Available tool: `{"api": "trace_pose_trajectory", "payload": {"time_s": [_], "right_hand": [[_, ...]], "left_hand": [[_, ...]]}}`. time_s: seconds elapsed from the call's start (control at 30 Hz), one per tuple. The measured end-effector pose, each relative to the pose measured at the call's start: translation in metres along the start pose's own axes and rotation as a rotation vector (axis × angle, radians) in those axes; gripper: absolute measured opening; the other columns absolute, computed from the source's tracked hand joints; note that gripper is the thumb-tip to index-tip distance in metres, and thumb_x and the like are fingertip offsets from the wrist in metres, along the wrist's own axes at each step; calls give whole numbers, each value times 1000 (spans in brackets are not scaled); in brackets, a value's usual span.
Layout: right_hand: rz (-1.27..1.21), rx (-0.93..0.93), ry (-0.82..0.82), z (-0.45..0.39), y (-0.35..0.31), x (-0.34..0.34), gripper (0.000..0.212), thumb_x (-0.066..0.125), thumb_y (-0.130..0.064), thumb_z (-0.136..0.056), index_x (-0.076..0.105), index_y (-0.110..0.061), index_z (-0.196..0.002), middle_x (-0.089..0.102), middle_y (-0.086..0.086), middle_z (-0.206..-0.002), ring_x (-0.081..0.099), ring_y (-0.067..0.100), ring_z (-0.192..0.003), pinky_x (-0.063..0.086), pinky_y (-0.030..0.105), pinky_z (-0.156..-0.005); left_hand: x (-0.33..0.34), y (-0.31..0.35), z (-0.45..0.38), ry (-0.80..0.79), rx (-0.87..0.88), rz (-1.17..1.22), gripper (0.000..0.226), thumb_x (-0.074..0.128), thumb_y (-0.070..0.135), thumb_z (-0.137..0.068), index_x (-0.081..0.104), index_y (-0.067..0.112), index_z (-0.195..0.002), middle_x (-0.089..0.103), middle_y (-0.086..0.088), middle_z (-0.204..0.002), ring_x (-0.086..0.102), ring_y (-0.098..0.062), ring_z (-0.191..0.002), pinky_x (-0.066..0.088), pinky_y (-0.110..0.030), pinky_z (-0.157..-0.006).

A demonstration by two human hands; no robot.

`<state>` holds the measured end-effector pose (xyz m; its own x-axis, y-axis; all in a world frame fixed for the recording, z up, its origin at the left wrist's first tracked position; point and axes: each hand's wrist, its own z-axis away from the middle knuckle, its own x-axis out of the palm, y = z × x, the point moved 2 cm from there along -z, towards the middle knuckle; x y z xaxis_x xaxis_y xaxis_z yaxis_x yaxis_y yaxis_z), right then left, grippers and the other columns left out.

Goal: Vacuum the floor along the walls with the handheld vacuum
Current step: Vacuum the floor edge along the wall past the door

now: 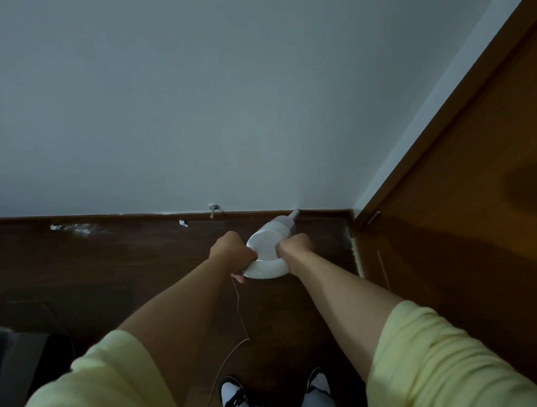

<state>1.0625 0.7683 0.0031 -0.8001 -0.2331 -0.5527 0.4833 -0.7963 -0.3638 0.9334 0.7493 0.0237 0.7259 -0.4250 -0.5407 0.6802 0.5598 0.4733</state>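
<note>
A white handheld vacuum (266, 249) points down and away from me, its narrow nozzle (293, 216) touching the dark skirting board where the pale wall (203, 108) meets the dark wooden floor (104, 264). My left hand (233, 248) grips the vacuum's left side, fingers closed round it. My right hand (293, 246) grips its right side. A thin cord (240, 319) hangs from under the left hand towards my feet.
A brown wooden door (476, 197) stands just right of the corner. A small metal door stop (214, 210) sticks out of the skirting left of the nozzle. White scuffs (72, 228) mark the floor edge. My shoes (234, 392) are at the bottom; a grey object (5, 361) sits bottom left.
</note>
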Motion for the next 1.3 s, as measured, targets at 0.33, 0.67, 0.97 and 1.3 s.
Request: {"api": "trace_pose_trajectory", "payload": {"time_s": [0.33, 0.67, 0.97, 1.3], "right_hand": [[20, -34, -27, 12, -4, 15, 36, 50, -18, -96, 48, -8, -131, 57, 10, -123, 59, 22, -107, 40, 28, -71], [68, -21, 19, -2, 22, -28, 29, 49, -14, -96, 53, -8, -124, 57, 11, -110, 50, 21, -80, 39, 29, -68], [110, -73, -4, -10, 40, -54, 33, 49, -13, -95, 52, -6, -127, 49, 12, -101, 56, 26, -89, 37, 28, -68], [27, -49, 38, -20, 34, -56, 34, 53, -10, -92, 54, -5, -127, 58, 15, -123, 59, 29, -110, 48, 33, -81]], "left_hand": [[-12, -10, 5, 15, 8, -40, 24, 56, 8, -85, 62, -11, -99, 62, -15, -58, 58, -16, -31, 52, -23, -43], [27, 23, 13, -41, 32, 1, 24, 57, 11, -87, 57, -10, -100, 60, -15, -56, 57, -16, -29, 52, -23, -41], [56, 37, 12, -69, 26, 26, 29, 57, 10, -88, 56, -12, -107, 69, -28, -87, 56, -13, -27, 45, -18, -33], [52, 41, 3, -44, -8, 44, 20, 58, 11, -85, 57, -9, -85, 58, -16, -43, 57, -17, -28, 46, -21, -35]]}}
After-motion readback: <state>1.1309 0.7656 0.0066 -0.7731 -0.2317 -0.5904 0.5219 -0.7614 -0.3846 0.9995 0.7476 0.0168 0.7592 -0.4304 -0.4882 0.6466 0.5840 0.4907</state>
